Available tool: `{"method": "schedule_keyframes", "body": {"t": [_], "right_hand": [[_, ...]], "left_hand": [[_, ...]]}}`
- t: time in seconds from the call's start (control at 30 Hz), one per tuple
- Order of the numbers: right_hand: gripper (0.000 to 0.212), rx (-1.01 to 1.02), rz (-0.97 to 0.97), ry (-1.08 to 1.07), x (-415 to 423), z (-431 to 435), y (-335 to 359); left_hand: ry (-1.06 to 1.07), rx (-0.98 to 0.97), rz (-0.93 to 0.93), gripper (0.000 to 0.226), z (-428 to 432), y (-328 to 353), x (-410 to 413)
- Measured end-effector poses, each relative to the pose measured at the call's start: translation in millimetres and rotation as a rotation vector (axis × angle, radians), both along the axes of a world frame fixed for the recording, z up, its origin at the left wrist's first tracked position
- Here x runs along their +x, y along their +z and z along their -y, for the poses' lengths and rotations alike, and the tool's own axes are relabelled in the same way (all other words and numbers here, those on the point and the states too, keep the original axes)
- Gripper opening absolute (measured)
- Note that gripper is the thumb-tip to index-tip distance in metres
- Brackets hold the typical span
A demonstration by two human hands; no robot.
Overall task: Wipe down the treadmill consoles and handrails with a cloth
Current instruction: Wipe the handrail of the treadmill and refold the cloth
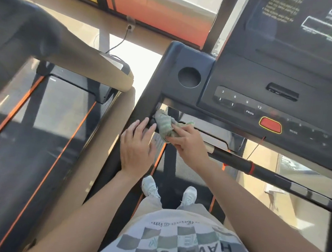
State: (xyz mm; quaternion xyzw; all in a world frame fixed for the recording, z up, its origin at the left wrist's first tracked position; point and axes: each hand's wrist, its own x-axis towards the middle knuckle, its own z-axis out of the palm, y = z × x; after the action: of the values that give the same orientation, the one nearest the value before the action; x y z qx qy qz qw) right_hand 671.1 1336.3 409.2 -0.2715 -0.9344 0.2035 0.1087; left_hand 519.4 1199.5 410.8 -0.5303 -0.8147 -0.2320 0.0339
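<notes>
head view: sunlight falls across a row of treadmills on a pale floor, with orange and yellow panels behind black posts at the top. a neighbouring treadmill (41,119) with orange stripes along its belt fills the left side. the person stands on the near treadmill in white shoes (150,185) and a checked shirt (180,245).

the black console (264,88) takes up the upper right, with a dark screen (311,20), a round cup holder (189,77), numbered keys and a red stop button (270,125). a black crossbar (257,167) with a red ring runs below it.

the cloth (165,122) is pale green, crumpled into a bunch, with faint ribbed stripes. it sits in the corner under the console's left edge, where the left handrail (147,100) meets it, and its upper end is pushed against that corner.

the right hand (187,142) grips the cloth's lower end, fingers curled round the bunch from the right with the thumb underneath, so most of the fabric sticks out beyond the fingertips toward the corner. the left hand (137,146) lies flat on the handrail, fingers straight and slightly spread, holding nothing. its fingertips are just left of the cloth; whether its thumb tip touches the fabric cannot be told.
</notes>
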Motion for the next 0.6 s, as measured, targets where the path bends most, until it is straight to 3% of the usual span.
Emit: {"method": "schedule_keyframes", "body": {"t": [0.13, 0.2, 0.37, 0.43, 0.6], "right_hand": [[0.027, -0.026, 0.016, 0.059, 34.1, -10.9, -2.6], [0.027, -0.027, 0.021, 0.071, 48.0, -14.3, 1.9], [0.024, -0.120, 0.008, -0.001, 91.2, -22.4, 5.7], [0.022, -0.161, 0.021, -0.041, 108.5, -24.3, 9.2], [0.013, -0.257, 0.035, -0.173, 154.3, -29.5, 25.6]], "left_hand": [[-0.352, 0.007, 0.002, 0.046, -28.9, 1.0, 14.9], [-0.431, -0.019, -0.032, 0.038, -44.3, 0.1, 20.4], [-0.333, 0.047, -0.015, 0.009, -57.1, -2.6, 40.1], [-0.288, 0.027, 0.004, 0.011, -58.2, 1.2, 59.7], [-0.151, -0.077, 0.279, 0.016, -60.9, -1.9, 121.3]]}}
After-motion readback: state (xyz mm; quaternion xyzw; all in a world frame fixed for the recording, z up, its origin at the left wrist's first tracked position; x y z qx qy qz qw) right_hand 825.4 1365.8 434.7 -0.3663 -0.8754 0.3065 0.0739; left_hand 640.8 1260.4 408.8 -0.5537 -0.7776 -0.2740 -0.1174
